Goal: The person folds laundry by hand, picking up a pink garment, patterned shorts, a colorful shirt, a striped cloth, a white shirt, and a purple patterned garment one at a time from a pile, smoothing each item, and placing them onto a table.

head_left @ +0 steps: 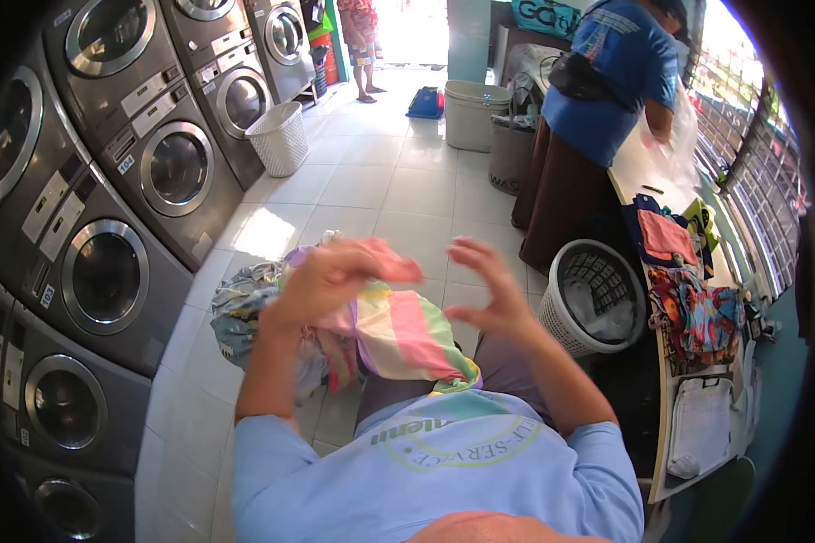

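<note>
A cloth with pastel stripes in pink, yellow and green (398,330) lies across my lap, its lower end bunched near my shirt hem. My left hand (330,279) is raised over it, fingers closed on a pink part of the cloth that sticks out toward the right; the hand is a little blurred. Facing it, my right hand (493,294) hangs in the air with thumb and fingers spread and nothing in them. Beyond my left forearm is a heap of rumpled laundry (244,303), partly hidden by that arm.
Stacked dryers (177,169) line the left wall, with a white basket (279,140) before them. At right stand a grey laundry basket (593,299) holding clear plastic and a table with folded clothes (693,312) and a clipboard (700,421). A person in blue (607,72) leans over the table.
</note>
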`<action>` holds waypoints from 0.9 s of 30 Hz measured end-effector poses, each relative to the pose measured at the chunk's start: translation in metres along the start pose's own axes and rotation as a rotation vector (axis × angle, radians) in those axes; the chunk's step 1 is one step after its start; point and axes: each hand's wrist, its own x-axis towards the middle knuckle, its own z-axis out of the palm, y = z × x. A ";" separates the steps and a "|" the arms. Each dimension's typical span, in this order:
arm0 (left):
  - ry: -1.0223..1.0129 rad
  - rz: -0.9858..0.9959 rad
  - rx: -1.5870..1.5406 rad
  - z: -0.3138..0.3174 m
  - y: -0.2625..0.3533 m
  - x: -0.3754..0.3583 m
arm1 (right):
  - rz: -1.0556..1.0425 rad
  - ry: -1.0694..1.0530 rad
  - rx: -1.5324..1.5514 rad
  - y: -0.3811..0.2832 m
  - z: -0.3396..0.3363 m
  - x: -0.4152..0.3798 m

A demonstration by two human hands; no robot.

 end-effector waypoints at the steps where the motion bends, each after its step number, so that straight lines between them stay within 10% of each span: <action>1: -0.009 -0.083 -0.083 0.025 0.003 0.004 | -0.009 -0.051 0.053 0.003 0.015 -0.005; 7: 0.157 -0.374 -0.453 0.120 -0.004 0.001 | 0.519 -0.011 0.366 0.037 0.022 -0.034; 27: 0.226 -0.494 0.085 0.081 0.026 -0.038 | 0.359 0.477 0.515 -0.012 -0.144 -0.069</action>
